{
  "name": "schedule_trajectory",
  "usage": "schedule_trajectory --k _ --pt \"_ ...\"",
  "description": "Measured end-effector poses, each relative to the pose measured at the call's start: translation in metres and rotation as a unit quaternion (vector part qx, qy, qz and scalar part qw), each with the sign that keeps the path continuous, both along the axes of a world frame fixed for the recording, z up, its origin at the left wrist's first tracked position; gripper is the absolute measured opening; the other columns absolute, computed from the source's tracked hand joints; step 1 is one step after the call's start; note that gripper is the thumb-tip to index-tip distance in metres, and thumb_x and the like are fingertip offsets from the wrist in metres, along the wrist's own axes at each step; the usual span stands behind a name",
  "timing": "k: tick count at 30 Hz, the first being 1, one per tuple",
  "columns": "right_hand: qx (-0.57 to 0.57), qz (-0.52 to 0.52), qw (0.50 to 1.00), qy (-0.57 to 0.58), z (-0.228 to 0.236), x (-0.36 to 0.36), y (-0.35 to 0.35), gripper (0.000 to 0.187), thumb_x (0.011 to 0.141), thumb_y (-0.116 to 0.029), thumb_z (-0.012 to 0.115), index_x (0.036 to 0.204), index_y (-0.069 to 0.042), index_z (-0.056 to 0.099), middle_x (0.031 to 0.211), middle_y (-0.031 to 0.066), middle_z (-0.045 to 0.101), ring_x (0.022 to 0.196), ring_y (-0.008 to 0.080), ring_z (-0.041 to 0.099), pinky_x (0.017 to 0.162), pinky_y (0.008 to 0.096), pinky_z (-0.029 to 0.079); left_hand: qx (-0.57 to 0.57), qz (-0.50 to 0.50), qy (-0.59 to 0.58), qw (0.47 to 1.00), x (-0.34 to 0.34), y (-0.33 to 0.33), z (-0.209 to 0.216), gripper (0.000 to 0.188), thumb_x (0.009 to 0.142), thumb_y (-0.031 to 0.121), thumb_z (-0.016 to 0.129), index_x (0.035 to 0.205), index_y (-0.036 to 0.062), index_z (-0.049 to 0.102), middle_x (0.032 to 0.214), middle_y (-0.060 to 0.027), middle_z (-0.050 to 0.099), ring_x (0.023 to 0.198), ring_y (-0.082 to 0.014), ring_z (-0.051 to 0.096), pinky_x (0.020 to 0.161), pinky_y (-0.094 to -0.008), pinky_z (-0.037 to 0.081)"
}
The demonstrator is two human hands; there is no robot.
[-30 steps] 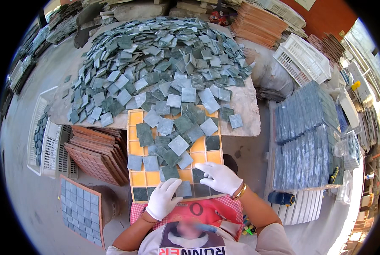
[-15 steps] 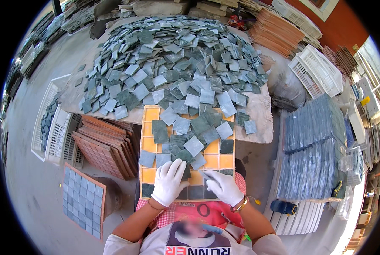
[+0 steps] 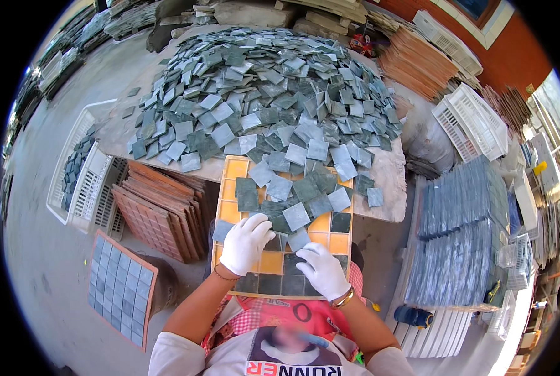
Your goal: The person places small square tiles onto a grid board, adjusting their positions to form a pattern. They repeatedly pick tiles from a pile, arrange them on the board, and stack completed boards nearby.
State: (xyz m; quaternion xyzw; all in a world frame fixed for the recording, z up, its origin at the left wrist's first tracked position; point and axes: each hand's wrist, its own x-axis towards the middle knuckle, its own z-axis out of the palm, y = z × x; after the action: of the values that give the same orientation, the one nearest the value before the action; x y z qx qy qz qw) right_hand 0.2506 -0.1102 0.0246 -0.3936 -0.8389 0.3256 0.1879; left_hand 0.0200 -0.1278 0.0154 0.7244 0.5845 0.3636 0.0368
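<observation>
A yellow gridded tray (image 3: 237, 168) lies before me, loose square stone tiles (image 3: 296, 216) heaped over its middle and far part. Dark tiles fill the near row of cells, and another dark tile (image 3: 292, 264) sits in the row above. My left hand (image 3: 244, 245), in a white glove, rests over the tray's left side, fingers bent together at the edge of the heap; whatever they pinch is hidden. My white-gloved right hand (image 3: 325, 272) is over the right side, thumb and forefinger apart beside that dark tile and just below a pale tile (image 3: 299, 239).
A large pile of tiles (image 3: 261, 94) covers the table (image 3: 389, 178) beyond the tray. At left stand brown gridded panels (image 3: 151, 213), a white crate (image 3: 92, 188) and a tile-filled panel (image 3: 120, 288). Stacked grey slabs (image 3: 455, 232) stand at right.
The tile that my right hand held on edge has left its fingers; a dark tile now fills a formerly yellow cell there. My left fingers have bent toward the heap. The view has shifted slightly.
</observation>
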Motion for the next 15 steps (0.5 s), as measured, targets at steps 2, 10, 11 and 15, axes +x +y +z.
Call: schedule_trajectory --k 2,10,11,15 --pt "-0.022 0.015 0.999 -0.02 0.007 0.003 -0.006 0.025 0.084 -0.015 0.068 0.107 -0.006 0.063 0.11 0.0122 0.06 0.096 0.0332 0.062 0.081 0.0396 0.051 0.006 -0.005 -0.041 0.999 -0.001 0.004 -0.002 0.022 0.079 0.01 0.069 0.099 0.0036 0.064 0.103 -0.0097 0.063 0.088 -0.0306 0.061 0.078 -0.0384 0.05" --pt "0.074 0.089 0.993 -0.031 -0.014 0.007 -0.009 0.029 0.081 -0.017 0.07 0.107 -0.007 0.062 0.102 0.0112 0.058 0.097 0.031 0.059 0.085 0.0403 0.049 -0.015 0.013 -0.063 0.998 0.012 -0.007 -0.003 0.043 0.075 0.01 0.073 0.116 0.004 0.06 0.119 -0.0156 0.059 0.104 -0.0353 0.058 0.09 -0.0419 0.048" --pt "0.077 0.074 0.994 -0.027 -0.008 0.003 -0.005 0.032 0.08 -0.018 0.071 0.108 -0.008 0.061 0.106 0.0114 0.058 0.101 0.0312 0.058 0.088 0.0409 0.048 -0.015 0.03 -0.048 0.998 0.012 -0.011 0.0 0.048 0.075 0.011 0.074 0.12 0.0052 0.059 0.124 -0.0157 0.057 0.107 -0.0355 0.056 0.092 -0.0425 0.046" --pt "0.188 0.09 0.977 -0.043 0.012 -0.018 0.017 0.043 0.079 -0.024 0.073 0.118 -0.012 0.06 0.124 0.0121 0.055 0.12 0.0338 0.049 0.1 0.0466 0.041 -0.037 0.037 0.046 0.998 0.018 -0.034 0.001 0.078 0.066 0.029 0.081 0.134 0.0037 0.05 0.14 -0.0173 0.047 0.129 -0.0379 0.043 0.107 -0.0522 0.032"
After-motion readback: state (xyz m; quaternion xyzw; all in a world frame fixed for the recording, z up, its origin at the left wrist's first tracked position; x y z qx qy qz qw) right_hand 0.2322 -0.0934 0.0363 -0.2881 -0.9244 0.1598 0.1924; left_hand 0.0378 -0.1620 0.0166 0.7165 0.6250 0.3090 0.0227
